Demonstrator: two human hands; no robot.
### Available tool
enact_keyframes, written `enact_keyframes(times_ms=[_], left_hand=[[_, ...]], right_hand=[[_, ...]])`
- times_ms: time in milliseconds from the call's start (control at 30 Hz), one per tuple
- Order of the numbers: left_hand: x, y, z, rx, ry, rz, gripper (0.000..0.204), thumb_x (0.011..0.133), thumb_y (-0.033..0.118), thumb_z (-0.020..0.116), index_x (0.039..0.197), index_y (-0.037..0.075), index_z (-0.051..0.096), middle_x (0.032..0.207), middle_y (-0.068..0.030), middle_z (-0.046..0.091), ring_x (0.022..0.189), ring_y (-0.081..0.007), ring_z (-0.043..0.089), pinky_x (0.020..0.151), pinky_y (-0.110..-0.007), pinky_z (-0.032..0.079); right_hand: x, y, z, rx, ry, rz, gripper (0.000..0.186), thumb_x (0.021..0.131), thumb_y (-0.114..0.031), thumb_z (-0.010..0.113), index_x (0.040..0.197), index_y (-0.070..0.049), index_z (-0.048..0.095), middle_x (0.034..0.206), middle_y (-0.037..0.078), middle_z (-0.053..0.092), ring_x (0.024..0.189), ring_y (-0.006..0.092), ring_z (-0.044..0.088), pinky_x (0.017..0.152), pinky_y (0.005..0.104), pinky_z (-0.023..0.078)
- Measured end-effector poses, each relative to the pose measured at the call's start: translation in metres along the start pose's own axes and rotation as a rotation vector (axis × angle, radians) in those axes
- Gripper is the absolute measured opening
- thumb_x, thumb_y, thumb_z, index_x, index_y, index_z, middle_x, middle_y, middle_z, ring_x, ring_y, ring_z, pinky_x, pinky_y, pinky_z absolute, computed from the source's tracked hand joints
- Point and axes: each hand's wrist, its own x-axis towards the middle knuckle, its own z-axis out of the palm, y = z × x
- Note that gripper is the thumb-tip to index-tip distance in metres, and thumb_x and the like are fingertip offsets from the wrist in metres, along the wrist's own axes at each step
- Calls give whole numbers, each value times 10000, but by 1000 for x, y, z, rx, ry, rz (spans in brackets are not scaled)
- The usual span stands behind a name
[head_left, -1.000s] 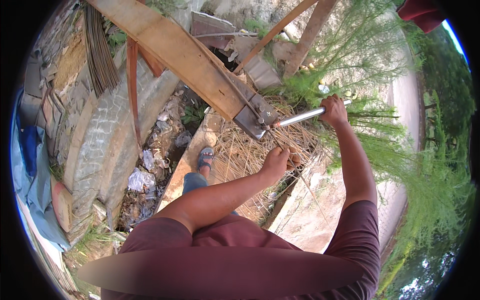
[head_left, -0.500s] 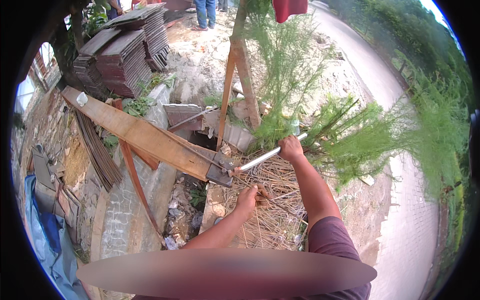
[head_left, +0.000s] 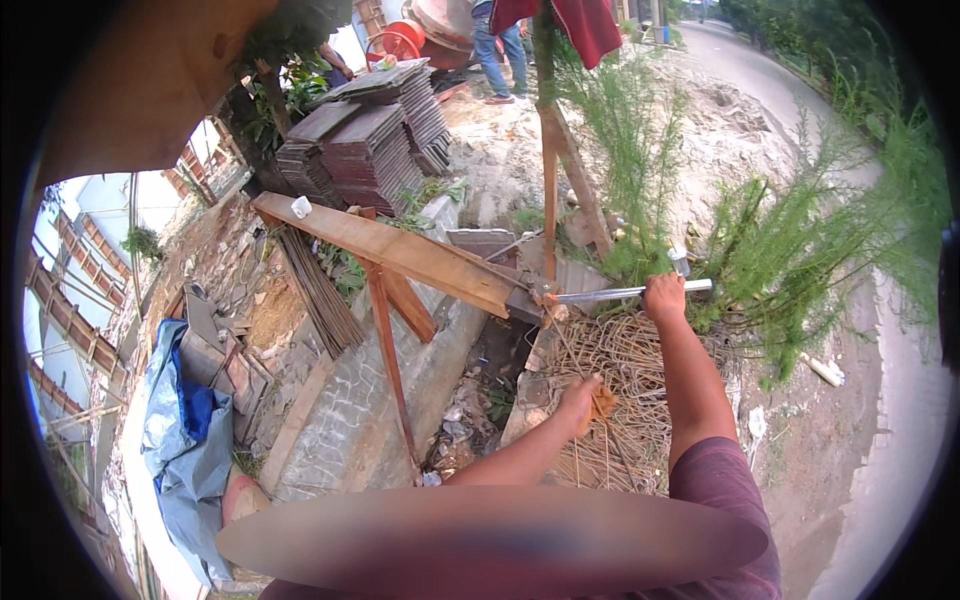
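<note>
My right hand [head_left: 664,298] is closed around a silver metal pipe [head_left: 610,295], near the pipe's right end. The pipe's other end meets a dark metal plate [head_left: 524,303] on the near end of a wooden beam [head_left: 400,255]. Lower and to the left, my left hand [head_left: 580,405] is closed on a thin steel rod [head_left: 563,345] that runs up toward the plate. An orange-brown piece [head_left: 603,402], perhaps cloth or a glove, shows at its fingers. Beneath both hands lies a heap of bent steel rods [head_left: 660,375].
Wooden legs [head_left: 385,350] prop the beam over a debris-filled ditch. Stacked tiles [head_left: 365,150], a bundle of straight rods [head_left: 315,290] and a blue tarp [head_left: 185,430] lie to the left. Feathery green branches [head_left: 800,260] spread on the right. A person [head_left: 500,60] stands far back by a mixer.
My right hand has swung the pipe from a steep slant to nearly level, its right end coming nearer to me. My left hand stays on the rod. The whole view has shifted left.
</note>
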Motion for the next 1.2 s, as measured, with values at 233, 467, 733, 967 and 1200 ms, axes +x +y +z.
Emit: enact_keyframes(times_ms=[233,467,733,967,1200], left_hand=[[-169,-177,19,19,-550,-659,301,965,360,461,1167,140,500,1147,-59,573,1136,-224,527,933,-394,412],[-216,-209,6,-125,-915,-688,315,980,378,422,1133,109,484,1113,-36,527,1093,-192,497,869,-372,427],[-287,-226,-79,245,-562,-306,272,977,368,408,936,115,500,841,-9,515,778,-131,512,664,-312,434],[-373,-144,-201,343,204,-76,339,957,406,477,941,75,550,582,51,364,471,-58,331,420,-241,275],[-393,31,-291,1452,623,289,293,889,309,560,871,23,620,707,-220,594,682,-379,601,609,-423,444]], right_hand=[[-19,-1,-6,7,31,-22,158,792,-218,563,856,-108,656,890,101,652,925,286,572,812,416,417],[-20,5,6,-16,13,40,170,776,-177,582,894,-75,649,936,140,648,931,318,593,807,446,442],[-66,-8,-1,11,49,47,181,844,-179,494,959,-69,581,966,170,640,943,381,599,802,524,457],[-140,-34,0,-31,103,74,458,855,-502,520,992,-65,536,944,162,628,904,372,610,759,518,470],[-210,-88,-51,303,-1,230,468,928,-498,394,978,-56,538,938,191,646,894,385,619,761,529,458]])
